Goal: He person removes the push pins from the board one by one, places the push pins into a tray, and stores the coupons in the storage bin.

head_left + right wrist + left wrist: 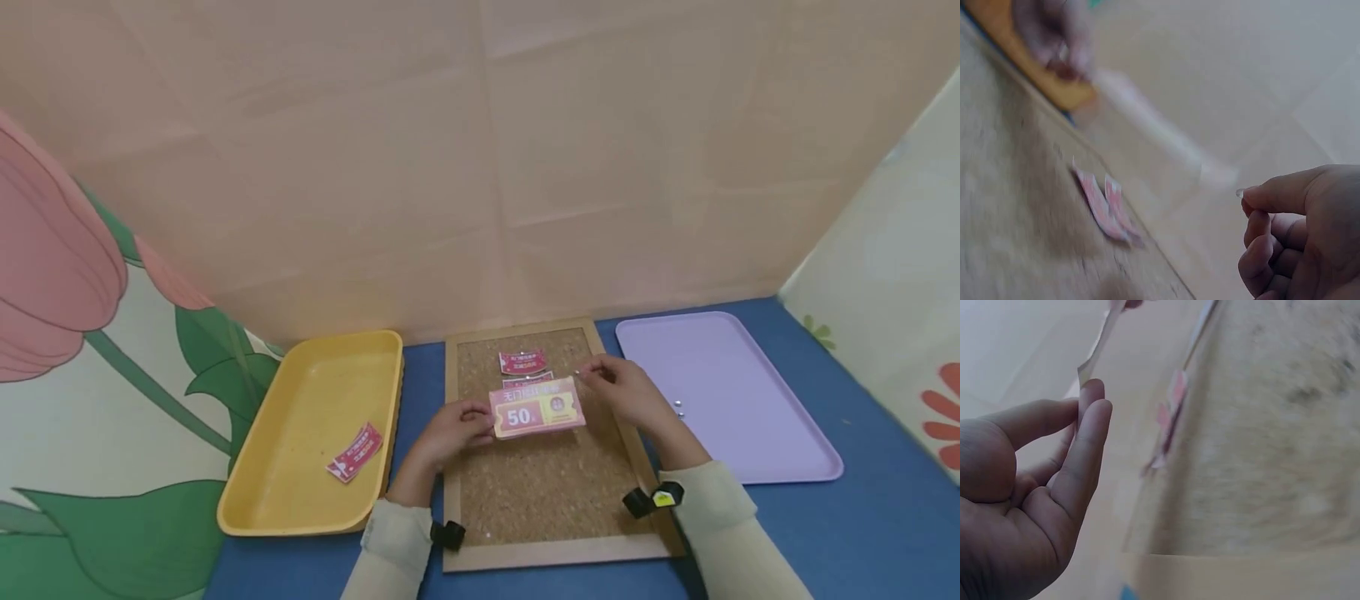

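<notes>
Between its thumb and fingers, my left hand pinches the left end of a pink and yellow paper coupon printed "50". The coupon is held above the cork board; edge-on, it also shows in the left wrist view. My right hand is by the coupon's upper right corner, pinching a tiny shiny thumbtack between thumb and forefinger. Two red coupons lie on the board's upper part; the upper one shows whole, while the lower one is partly covered by the held coupon.
To the left stands a yellow tray with red coupons inside. On the right lies a lilac tray holding a few small silvery tacks. Everything rests on a blue tabletop, with a beige wall covering behind.
</notes>
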